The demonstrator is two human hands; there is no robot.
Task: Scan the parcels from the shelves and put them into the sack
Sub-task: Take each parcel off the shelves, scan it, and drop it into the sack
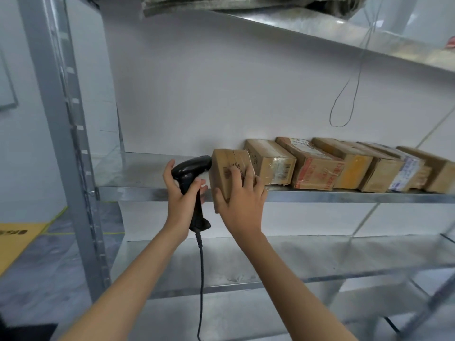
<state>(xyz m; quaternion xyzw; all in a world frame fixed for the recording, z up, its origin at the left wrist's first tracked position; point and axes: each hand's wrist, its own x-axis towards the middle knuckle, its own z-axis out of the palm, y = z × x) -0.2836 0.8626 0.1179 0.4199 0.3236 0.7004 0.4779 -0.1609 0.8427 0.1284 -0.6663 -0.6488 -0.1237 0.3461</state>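
Note:
My left hand (181,193) grips the handle of a black barcode scanner (190,169), whose head points right, almost touching a small brown cardboard parcel (227,163). My right hand (240,203) holds that parcel by its front face, lifted at the front edge of the metal shelf (138,190). Several more taped cardboard parcels (315,166) stand in a row on the same shelf to the right. No sack is in view.
The scanner's black cable (201,267) hangs down between my arms. A grey upright post (71,134) stands at the left. A lower shelf (320,257) and an upper shelf (344,28) bound the space. A thin wire loop (342,112) dangles at the back right.

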